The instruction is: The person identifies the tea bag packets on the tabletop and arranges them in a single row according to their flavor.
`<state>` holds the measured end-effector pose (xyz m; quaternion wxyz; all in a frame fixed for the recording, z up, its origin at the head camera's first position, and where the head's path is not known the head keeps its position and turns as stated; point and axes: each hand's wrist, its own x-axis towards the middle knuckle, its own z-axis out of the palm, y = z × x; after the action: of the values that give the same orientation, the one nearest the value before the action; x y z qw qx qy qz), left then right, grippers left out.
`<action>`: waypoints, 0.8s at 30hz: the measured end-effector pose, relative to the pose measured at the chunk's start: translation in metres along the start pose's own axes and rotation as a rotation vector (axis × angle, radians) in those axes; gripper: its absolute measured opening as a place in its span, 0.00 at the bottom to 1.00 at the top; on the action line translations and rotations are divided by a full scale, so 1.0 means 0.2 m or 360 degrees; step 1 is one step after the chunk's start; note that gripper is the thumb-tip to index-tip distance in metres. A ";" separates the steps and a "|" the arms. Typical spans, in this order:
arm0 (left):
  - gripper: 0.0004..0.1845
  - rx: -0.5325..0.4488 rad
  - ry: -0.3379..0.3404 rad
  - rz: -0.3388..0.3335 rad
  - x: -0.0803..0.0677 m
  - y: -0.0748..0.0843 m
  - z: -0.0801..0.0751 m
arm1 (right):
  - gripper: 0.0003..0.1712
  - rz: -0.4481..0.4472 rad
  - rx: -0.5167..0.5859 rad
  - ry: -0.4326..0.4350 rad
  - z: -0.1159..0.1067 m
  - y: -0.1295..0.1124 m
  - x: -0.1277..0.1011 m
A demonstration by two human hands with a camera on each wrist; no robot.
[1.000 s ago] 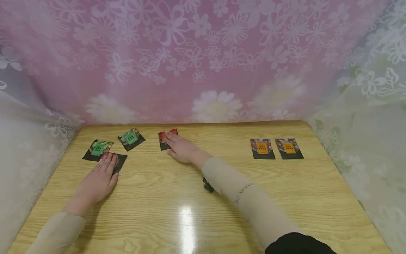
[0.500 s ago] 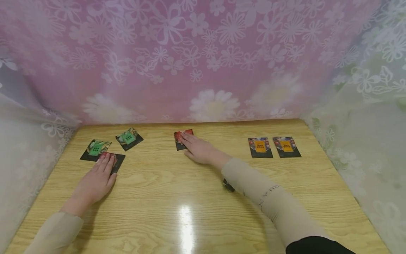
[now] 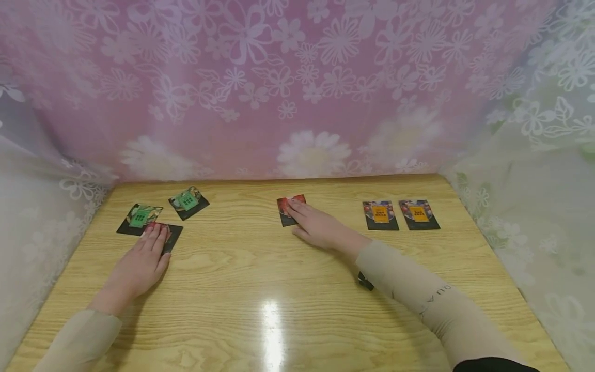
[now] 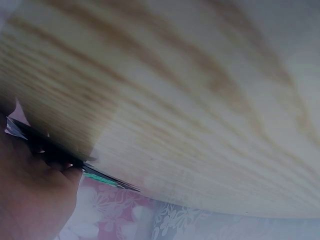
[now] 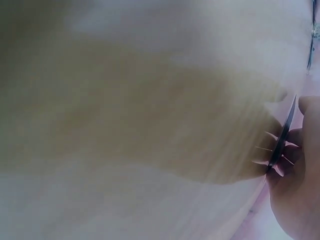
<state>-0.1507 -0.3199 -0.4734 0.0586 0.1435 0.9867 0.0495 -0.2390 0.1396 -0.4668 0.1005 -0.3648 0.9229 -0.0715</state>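
Right hand [image 3: 321, 230] is pressing flat, straight fingers on the red packet [image 3: 290, 209], lying just left of two orange packets [image 3: 400, 215]

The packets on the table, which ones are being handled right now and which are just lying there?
In hand:
right hand pressing red packet
left hand resting on red-marked packet

Lying about:
two green packets
two orange packets
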 end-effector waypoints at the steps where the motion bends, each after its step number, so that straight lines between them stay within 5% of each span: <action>1: 0.37 -0.0001 -0.0003 0.0000 0.00 0.00 0.00 | 0.40 0.0003 0.0003 0.0006 0.00 0.01 -0.03; 14: 0.37 -0.0031 0.0011 0.0009 0.00 -0.01 0.01 | 0.39 0.0095 0.0111 0.0137 0.04 0.11 -0.35; 24: 0.37 -0.0031 -0.0014 0.0016 0.00 -0.01 0.02 | 0.39 0.0192 0.0135 0.0188 0.04 0.19 -0.49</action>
<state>-0.1510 -0.3221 -0.4774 0.0643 0.1480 0.9851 0.0589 -0.1914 0.2342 -0.4694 0.0654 -0.2992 0.9436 -0.1257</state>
